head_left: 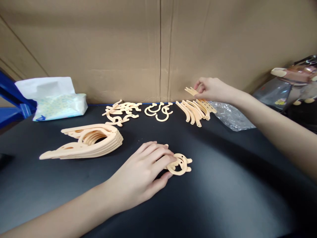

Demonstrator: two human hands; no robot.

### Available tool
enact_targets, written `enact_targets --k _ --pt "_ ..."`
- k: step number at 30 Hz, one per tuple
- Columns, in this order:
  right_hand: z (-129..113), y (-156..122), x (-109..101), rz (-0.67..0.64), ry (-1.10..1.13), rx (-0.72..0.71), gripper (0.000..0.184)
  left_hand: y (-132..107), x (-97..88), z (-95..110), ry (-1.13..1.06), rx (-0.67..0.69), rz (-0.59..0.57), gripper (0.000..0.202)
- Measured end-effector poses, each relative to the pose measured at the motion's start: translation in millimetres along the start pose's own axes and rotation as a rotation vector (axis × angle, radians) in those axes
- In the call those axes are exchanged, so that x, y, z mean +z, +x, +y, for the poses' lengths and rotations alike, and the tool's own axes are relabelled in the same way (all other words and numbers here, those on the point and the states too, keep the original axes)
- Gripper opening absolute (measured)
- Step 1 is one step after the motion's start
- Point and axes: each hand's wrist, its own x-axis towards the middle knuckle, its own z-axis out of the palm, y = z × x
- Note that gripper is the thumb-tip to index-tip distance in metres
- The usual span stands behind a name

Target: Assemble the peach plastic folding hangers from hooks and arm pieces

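Note:
My left hand (146, 170) rests on the black table (223, 185), fingers and thumb closed round a small round wooden piece with a face cut-out (179, 164). My right hand (210, 89) reaches to the back, pinching a thin curved wooden piece (191, 91) just above a pile of long curved wooden strips (195, 110). A stack of large wing-shaped wooden pieces (86, 142) lies to the left of my left hand.
Small hooked wooden parts (121, 112) and U-shaped ones (159, 110) lie along the back edge by the cardboard wall (158, 43). A clear plastic bag (230, 115) sits at the right, a tissue pack (56, 99) at the left, a wrapped toy (294, 82) far right.

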Motion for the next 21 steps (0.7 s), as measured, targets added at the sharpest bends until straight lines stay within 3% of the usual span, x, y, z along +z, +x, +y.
enact_targets --k 3,6,10,13,15,17,19,21 --pt "-22.2 -24.0 -3.6 0.007 0.13 -0.149 0.026 0.1 -0.8 0.8 0.005 0.0 0.01 0.023" --pt "-51.7 -56.8 9.9 -0.172 0.2 -0.316 0.018 -0.2 -2.2 2.5 0.078 -0.019 0.063 0.027" --pt "-82.4 -96.5 29.1 -0.34 0.282 -0.434 0.008 -0.2 -3.5 3.3 0.21 -0.025 0.159 0.05" --pt "-86.5 -106.6 27.4 -0.446 0.382 -0.475 0.009 -0.6 -2.4 1.8 0.209 -0.037 0.147 0.066" --pt "-77.6 -99.4 20.6 -0.469 0.442 -0.464 0.02 -1.2 -1.0 0.3 0.198 -0.054 0.12 0.069" --pt "-60.7 -83.2 14.8 -0.313 0.381 -0.374 0.032 -1.6 0.3 -1.1 0.187 -0.068 0.094 0.069" --pt "-39.7 -62.9 13.3 -0.057 0.138 -0.183 0.04 -1.6 1.1 -2.1 0.169 -0.078 0.066 0.065" --pt "-19.9 -43.7 17.0 0.044 -0.11 0.013 0.059 -1.2 1.3 -2.7 0.148 -0.092 0.048 0.061"
